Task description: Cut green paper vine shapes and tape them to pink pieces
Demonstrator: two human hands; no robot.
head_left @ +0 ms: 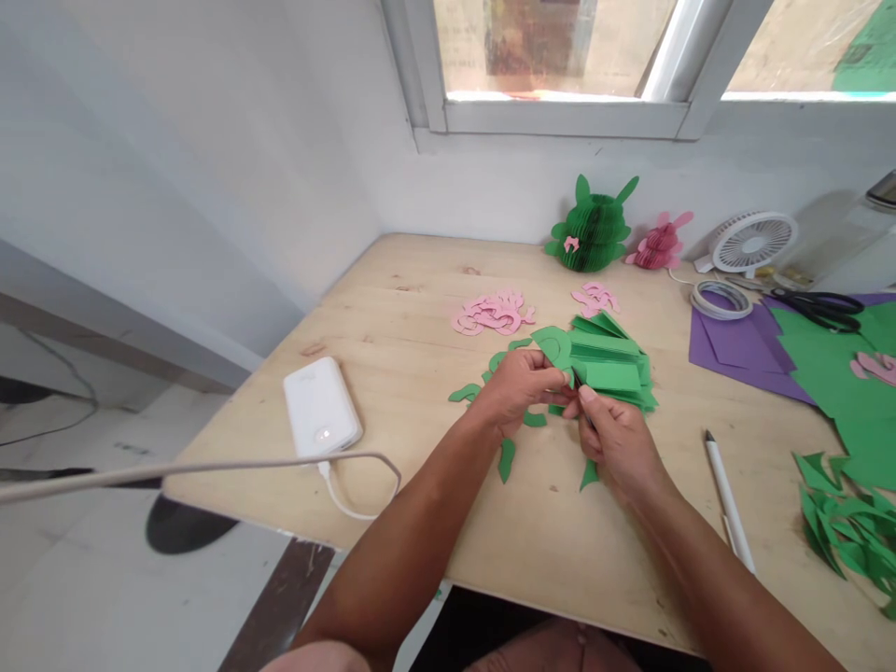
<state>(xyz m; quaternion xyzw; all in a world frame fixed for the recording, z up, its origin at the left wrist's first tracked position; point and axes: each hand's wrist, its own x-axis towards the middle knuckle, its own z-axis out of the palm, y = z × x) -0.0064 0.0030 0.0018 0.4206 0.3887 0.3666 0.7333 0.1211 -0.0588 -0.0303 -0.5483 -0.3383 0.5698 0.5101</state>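
My left hand point(524, 385) pinches a green paper piece point(555, 347) with a curved outline drawn on it. Close against it, my right hand point(616, 434) is closed round a small tool with a thin dark blade point(577, 377), which meets the edge of the paper. Most of that tool is hidden by my fingers, so its exact kind is unclear. Just behind both hands lie folded green paper strips point(608, 376). Curved green cutouts point(505, 459) are scattered around my left hand, and a green scrap point(589, 476) lies under my right.
Pink cutouts point(494, 313) lie farther back. Against the wall stand a green paper animal point(596, 231), a pink one point(659, 245) and a fan point(752, 243). Rightward are tape point(721, 301), black scissors point(819, 306), purple paper point(746, 350), a white pen point(728, 499) and green scraps point(850, 532). A power bank point(322, 406) sits left.
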